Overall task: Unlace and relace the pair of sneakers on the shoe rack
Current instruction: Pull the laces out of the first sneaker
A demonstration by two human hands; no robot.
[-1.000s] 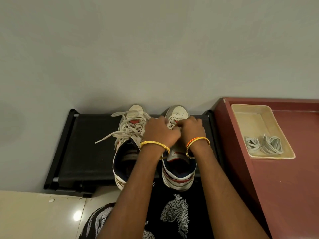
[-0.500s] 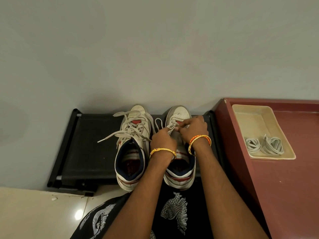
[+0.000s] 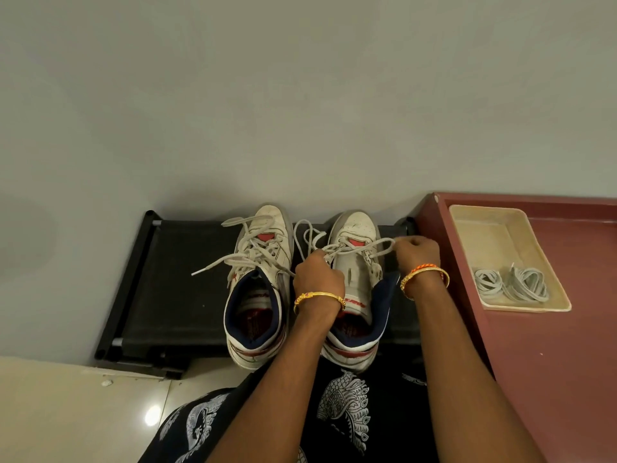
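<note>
Two white high-top sneakers with navy lining stand side by side on a black shoe rack, toes toward the wall. The left sneaker has loose, untied laces spilling to its left. Over the right sneaker, my left hand pinches its lace at the left eyelets. My right hand grips the same lace's other end, pulled out to the right. A slack loop of lace lies between the two shoes.
A dark red cabinet top adjoins the rack on the right. On it sits a beige tray holding two coiled grey spare laces. A grey wall rises behind the rack; cream floor tiles lie at lower left.
My hands, close together over the right sneaker's tongue earlier, have drawn apart. The right hand has pulled the lace out to the right and the lace has come loose.
</note>
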